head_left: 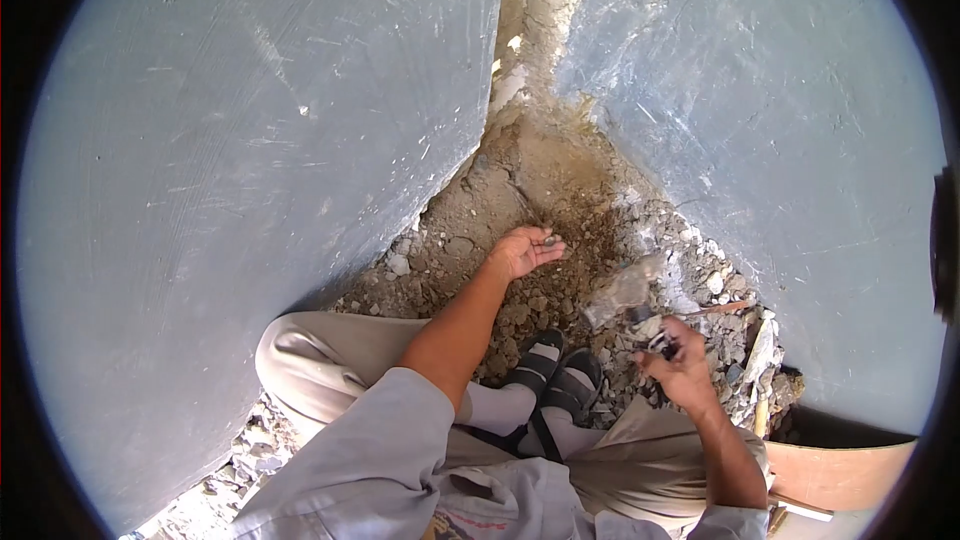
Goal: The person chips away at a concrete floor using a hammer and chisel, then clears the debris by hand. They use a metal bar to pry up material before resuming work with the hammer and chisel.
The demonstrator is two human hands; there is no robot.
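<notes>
My left hand (530,252) is over the loose soil in the corner, palm partly upward, with its fingers curled around a small grey stone (550,240). My right hand (680,365) is closed on the dark handle of a trowel (622,295). The trowel's wide, pale blade points forward and left above the rubble and is blurred by motion. Broken soil and stones (540,290) lie beneath and between both hands.
Grey walls stand on the left (280,120) and right (760,140), meeting near a narrow strip of bare earth (545,0). My sandalled feet (550,375) are close behind the hands. An orange-brown pan (845,475) sits at the lower right, near a thin reddish stick (725,308).
</notes>
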